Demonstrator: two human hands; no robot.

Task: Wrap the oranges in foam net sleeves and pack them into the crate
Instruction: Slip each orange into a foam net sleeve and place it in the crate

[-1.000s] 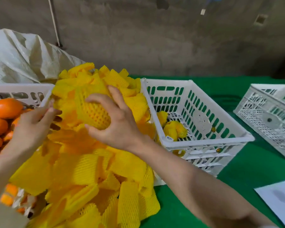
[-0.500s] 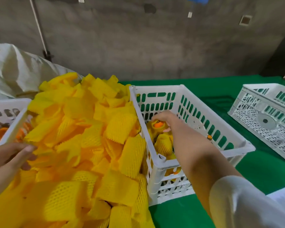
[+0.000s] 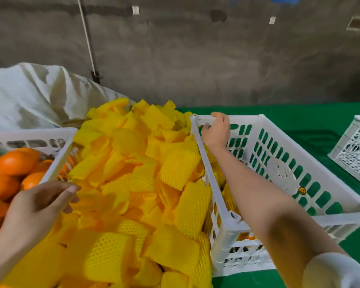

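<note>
Bare grey concrete wall (image 3: 195, 59) fills the back of the room, and a green-covered table (image 3: 299, 117) runs below it. A crumpled white sack (image 3: 35, 100) slumps at the left against the wall. In front of it a big heap of yellow foam net sleeves (image 3: 133, 173) spills across the middle. Right of the heap stands the white packing crate (image 3: 247, 119), with a second white crate (image 3: 56, 154) of bare oranges (image 3: 17, 163) on the left and a third crate (image 3: 353, 154) well apart at the far right. A few wrapped oranges (image 3: 230, 199) lie inside the packing crate along its left wall, partly hidden by the forearm. Half a second ago the right hand (image 3: 216, 132) was down inside that crate at a wrapped orange; now it is up at the far left corner, fingers curled over the rim. The left hand (image 3: 37, 204) is again at the heap's edge beside the orange crate, fingers loosely bent, holding nothing I can see.
</note>
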